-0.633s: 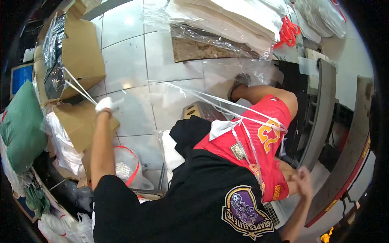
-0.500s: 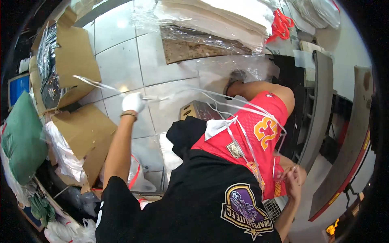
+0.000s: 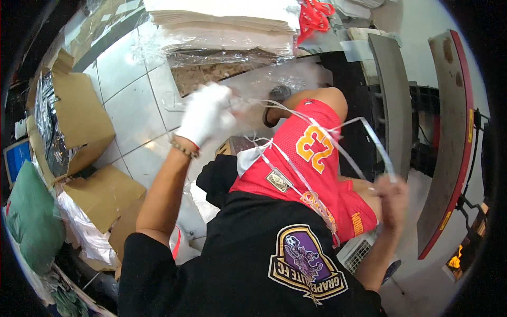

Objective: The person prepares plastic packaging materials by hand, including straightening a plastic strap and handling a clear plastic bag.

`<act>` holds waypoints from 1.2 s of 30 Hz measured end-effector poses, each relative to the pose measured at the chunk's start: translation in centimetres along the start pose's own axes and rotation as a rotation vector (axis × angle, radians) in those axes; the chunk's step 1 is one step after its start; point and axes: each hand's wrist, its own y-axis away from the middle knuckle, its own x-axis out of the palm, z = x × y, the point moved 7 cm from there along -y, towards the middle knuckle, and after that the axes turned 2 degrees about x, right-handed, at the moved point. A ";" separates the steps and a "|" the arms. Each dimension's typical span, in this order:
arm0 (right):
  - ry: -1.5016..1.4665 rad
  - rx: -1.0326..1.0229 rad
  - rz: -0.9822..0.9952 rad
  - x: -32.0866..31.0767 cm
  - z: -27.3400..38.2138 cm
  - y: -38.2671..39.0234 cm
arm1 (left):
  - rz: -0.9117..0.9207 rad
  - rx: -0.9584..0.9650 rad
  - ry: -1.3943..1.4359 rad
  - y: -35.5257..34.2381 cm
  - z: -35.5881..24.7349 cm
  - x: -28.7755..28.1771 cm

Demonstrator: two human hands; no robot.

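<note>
White plastic strings point(image 3: 377, 143) stretch over my lap, some looped loosely across red shorts point(image 3: 322, 161). My left hand point(image 3: 206, 113), in a white glove, is closed on one end of the strings, its fingers smeared by motion. Bare and also blurred, my right hand point(image 3: 392, 201) is raised beside my right thigh, with a flat strand running up out of its closed fingers. Between the hands the strands hang in slack loops. A black cloth point(image 3: 217, 179) and a small white piece of cloth point(image 3: 248, 160) lie by the waist of the shorts.
Cardboard boxes point(image 3: 82, 108) with plastic-wrapped goods stand at the left, near a green sack point(image 3: 34, 216). Ahead lies a stack of white sheets point(image 3: 222, 31) beside red ribbon point(image 3: 315, 17). Long grey machine boards point(image 3: 390, 95) rise at the right.
My left hand has moved right, nearer my lap. The right hand has risen from the shorts, lifting a strand into a peak. The whole view has shifted somewhat.
</note>
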 end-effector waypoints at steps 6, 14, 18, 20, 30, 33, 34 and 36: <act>0.433 -0.105 0.379 12.1 -3.8 4.5 | 0.399 -0.006 0.538 1.9 -8.5 5.7; 0.106 0.095 0.450 7.5 -6.9 3.8 | -0.050 -0.092 0.448 1.3 1.1 -8.5; -0.344 -0.011 0.239 -2.4 -7.9 1.4 | -0.218 -0.236 0.296 3.1 3.3 -19.4; -0.414 -0.212 0.116 -6.5 -6.0 0.3 | -0.325 -0.155 0.295 4.6 2.9 -23.5; -0.245 -0.269 0.171 -12.7 -3.0 -4.1 | -0.475 -0.372 0.062 14.9 10.7 -33.8; -0.074 -0.172 0.310 -10.8 -1.1 -4.2 | -0.468 -0.376 0.024 19.0 16.0 -34.8; 0.011 -0.179 0.292 -10.3 -0.7 -4.6 | -0.455 -0.377 -0.010 19.6 17.4 -34.1; 0.060 -0.186 0.296 -10.3 -0.9 -5.5 | -0.433 -0.638 -0.104 19.6 16.5 -32.8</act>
